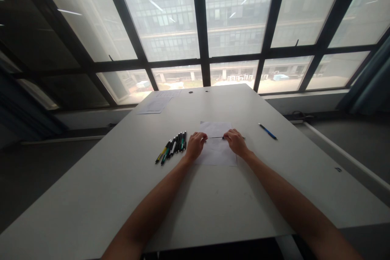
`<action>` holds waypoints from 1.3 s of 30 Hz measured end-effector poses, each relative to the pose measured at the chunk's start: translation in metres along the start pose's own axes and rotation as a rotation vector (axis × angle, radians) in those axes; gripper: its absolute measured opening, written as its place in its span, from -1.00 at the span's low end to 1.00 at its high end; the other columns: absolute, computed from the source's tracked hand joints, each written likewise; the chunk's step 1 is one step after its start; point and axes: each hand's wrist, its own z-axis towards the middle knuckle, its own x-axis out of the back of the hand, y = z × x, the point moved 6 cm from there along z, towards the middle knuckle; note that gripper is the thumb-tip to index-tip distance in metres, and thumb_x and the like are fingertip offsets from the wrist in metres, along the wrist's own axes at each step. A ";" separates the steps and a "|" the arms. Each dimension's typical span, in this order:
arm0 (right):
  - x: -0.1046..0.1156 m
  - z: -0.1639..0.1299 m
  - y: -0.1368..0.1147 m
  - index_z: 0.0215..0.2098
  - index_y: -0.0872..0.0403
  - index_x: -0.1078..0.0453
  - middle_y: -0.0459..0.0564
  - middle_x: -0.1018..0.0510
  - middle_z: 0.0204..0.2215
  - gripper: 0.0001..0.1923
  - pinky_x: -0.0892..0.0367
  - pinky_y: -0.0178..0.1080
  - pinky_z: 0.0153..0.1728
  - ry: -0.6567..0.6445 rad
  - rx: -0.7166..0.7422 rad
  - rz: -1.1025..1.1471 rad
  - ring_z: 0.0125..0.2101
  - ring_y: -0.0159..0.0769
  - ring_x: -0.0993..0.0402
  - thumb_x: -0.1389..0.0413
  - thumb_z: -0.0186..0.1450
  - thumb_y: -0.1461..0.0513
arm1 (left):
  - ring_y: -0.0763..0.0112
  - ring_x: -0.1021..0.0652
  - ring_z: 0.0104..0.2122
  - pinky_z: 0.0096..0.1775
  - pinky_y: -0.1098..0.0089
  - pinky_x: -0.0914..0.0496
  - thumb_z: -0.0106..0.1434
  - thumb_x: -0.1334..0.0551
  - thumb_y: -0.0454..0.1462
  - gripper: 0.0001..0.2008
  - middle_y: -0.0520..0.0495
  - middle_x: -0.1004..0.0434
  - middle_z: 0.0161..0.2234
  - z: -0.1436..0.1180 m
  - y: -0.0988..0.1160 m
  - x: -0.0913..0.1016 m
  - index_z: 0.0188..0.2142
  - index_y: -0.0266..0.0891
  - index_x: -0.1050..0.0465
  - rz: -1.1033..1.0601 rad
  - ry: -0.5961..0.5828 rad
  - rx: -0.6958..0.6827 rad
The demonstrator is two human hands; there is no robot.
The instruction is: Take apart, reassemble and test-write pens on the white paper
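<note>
Both of my hands rest over a white sheet of paper [217,151] on a white table [195,203]. My left hand [196,145] is closed at the left end of a thin dark pen refill [217,137] and seems to pinch it. My right hand [235,141] grips the same thin rod further right; its tip sticks out past my fingers. The rod lies level across the sheet. Just left of my left hand lies a row of several pens [173,147], dark with green, yellow and white parts.
A blue pen [267,131] lies alone to the right on the table. More white sheets [155,105] sit at the far left corner. Two small round holes [191,92] mark the far edge. Large windows stand behind the table.
</note>
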 end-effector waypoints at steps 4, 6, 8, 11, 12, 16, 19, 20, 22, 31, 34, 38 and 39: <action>0.000 0.000 0.002 -0.32 0.04 -0.49 0.00 -0.53 -0.33 -0.83 -0.24 -0.21 -0.11 0.022 0.001 0.009 -0.22 -0.22 -0.36 -0.06 0.36 0.32 | 0.29 -0.49 -0.19 -0.09 0.29 -0.34 0.36 -0.16 -0.28 -0.89 -0.05 -0.55 -0.30 0.000 0.000 0.001 -0.28 -0.20 -0.45 -0.002 0.019 -0.013; 0.000 0.000 0.002 -0.33 0.04 -0.48 0.00 -0.53 -0.33 -0.83 -0.24 -0.21 -0.12 0.029 0.007 0.015 -0.23 -0.22 -0.36 -0.07 0.35 0.33 | 0.29 -0.49 -0.20 -0.09 0.29 -0.34 0.35 -0.17 -0.28 -0.90 -0.05 -0.55 -0.30 -0.001 0.001 0.002 -0.29 -0.20 -0.45 -0.004 0.024 -0.018; 0.000 0.000 0.002 -0.34 0.04 -0.48 0.00 -0.53 -0.34 -0.84 -0.24 -0.21 -0.13 0.028 0.014 0.020 -0.24 -0.21 -0.36 -0.08 0.34 0.33 | 0.29 -0.49 -0.20 -0.09 0.29 -0.34 0.35 -0.18 -0.28 -0.91 -0.04 -0.55 -0.30 -0.001 0.001 0.002 -0.29 -0.20 -0.45 -0.010 0.027 -0.021; 0.000 0.001 0.001 -0.34 0.05 -0.49 0.00 -0.53 -0.34 -0.84 -0.25 -0.21 -0.14 0.024 0.021 0.034 -0.23 -0.21 -0.36 -0.09 0.33 0.34 | 0.28 -0.49 -0.21 -0.10 0.28 -0.34 0.35 -0.18 -0.28 -0.91 -0.05 -0.56 -0.30 -0.001 0.002 0.001 -0.29 -0.20 -0.45 -0.019 0.017 -0.025; -0.001 0.000 0.000 -0.34 0.05 -0.49 0.00 -0.53 -0.33 -0.85 -0.25 -0.21 -0.14 0.021 0.023 0.038 -0.23 -0.21 -0.36 -0.09 0.33 0.34 | 0.28 -0.49 -0.21 -0.10 0.28 -0.34 0.35 -0.18 -0.28 -0.91 -0.05 -0.56 -0.30 0.000 0.002 0.001 -0.29 -0.20 -0.45 -0.021 0.014 -0.026; -0.003 0.000 -0.002 -0.34 0.05 -0.49 0.00 -0.53 -0.34 -0.85 -0.25 -0.21 -0.14 0.015 0.025 0.053 -0.23 -0.21 -0.36 -0.10 0.33 0.34 | 0.28 -0.49 -0.22 -0.11 0.28 -0.35 0.34 -0.18 -0.30 -0.91 -0.06 -0.56 -0.31 0.000 0.006 0.002 -0.30 -0.20 -0.46 -0.036 0.007 -0.031; -0.004 0.001 -0.004 -0.35 0.05 -0.49 0.00 -0.53 -0.35 -0.85 -0.26 -0.22 -0.14 0.008 0.029 0.078 -0.24 -0.23 -0.37 -0.10 0.34 0.33 | 0.29 -0.49 -0.23 -0.12 0.29 -0.35 0.34 -0.19 -0.29 -0.91 -0.06 -0.56 -0.31 0.000 0.009 0.003 -0.30 -0.21 -0.46 -0.051 0.001 -0.053; -0.004 0.001 -0.005 -0.35 0.05 -0.49 0.00 -0.53 -0.35 -0.86 -0.26 -0.22 -0.14 0.006 0.032 0.089 -0.24 -0.23 -0.37 -0.11 0.34 0.32 | 0.29 -0.49 -0.23 -0.12 0.29 -0.35 0.34 -0.20 -0.29 -0.91 -0.06 -0.56 -0.31 0.001 0.010 0.002 -0.30 -0.22 -0.46 -0.057 -0.001 -0.062; -0.005 0.001 -0.007 -0.35 0.06 -0.49 0.00 -0.53 -0.35 -0.86 -0.26 -0.22 -0.15 0.002 0.041 0.110 -0.24 -0.24 -0.38 -0.11 0.34 0.30 | 0.30 -0.49 -0.22 -0.11 0.29 -0.35 0.34 -0.20 -0.27 -0.90 -0.05 -0.56 -0.30 0.001 0.012 0.002 -0.30 -0.21 -0.46 -0.071 -0.001 -0.079; -0.008 0.001 -0.009 -0.36 0.06 -0.50 -0.01 -0.53 -0.38 -0.86 -0.27 -0.23 -0.17 -0.018 0.065 0.161 -0.28 -0.25 -0.39 -0.12 0.34 0.30 | 0.31 -0.50 -0.24 -0.13 0.29 -0.39 0.33 -0.22 -0.25 -0.90 -0.05 -0.56 -0.32 0.000 0.010 -0.001 -0.31 -0.20 -0.48 -0.132 0.004 -0.113; -0.008 0.001 -0.008 -0.36 0.06 -0.50 -0.01 -0.53 -0.38 -0.86 -0.28 -0.23 -0.17 -0.011 0.053 0.174 -0.28 -0.25 -0.39 -0.12 0.33 0.31 | 0.31 -0.51 -0.22 -0.11 0.28 -0.40 0.33 -0.22 -0.24 -0.90 -0.05 -0.57 -0.30 0.000 0.010 -0.003 -0.26 -0.19 -0.49 -0.165 0.010 -0.109; -0.008 0.000 -0.005 -0.37 0.07 -0.50 -0.01 -0.54 -0.38 -0.88 -0.28 -0.24 -0.18 -0.006 0.023 0.207 -0.28 -0.25 -0.40 -0.14 0.31 0.33 | 0.33 -0.53 -0.19 -0.08 0.28 -0.41 0.39 -0.12 -0.20 -0.80 -0.06 -0.58 -0.24 0.000 0.008 0.000 -0.08 -0.17 -0.45 -0.243 0.031 -0.055; -0.009 0.000 -0.004 -0.37 0.07 -0.50 -0.01 -0.54 -0.38 -0.88 -0.28 -0.25 -0.19 -0.003 0.011 0.213 -0.28 -0.25 -0.41 -0.14 0.30 0.33 | 0.34 -0.53 -0.18 -0.07 0.29 -0.41 0.42 -0.06 -0.20 -0.77 -0.06 -0.58 -0.22 0.000 0.006 0.002 -0.04 -0.16 -0.43 -0.263 0.047 -0.028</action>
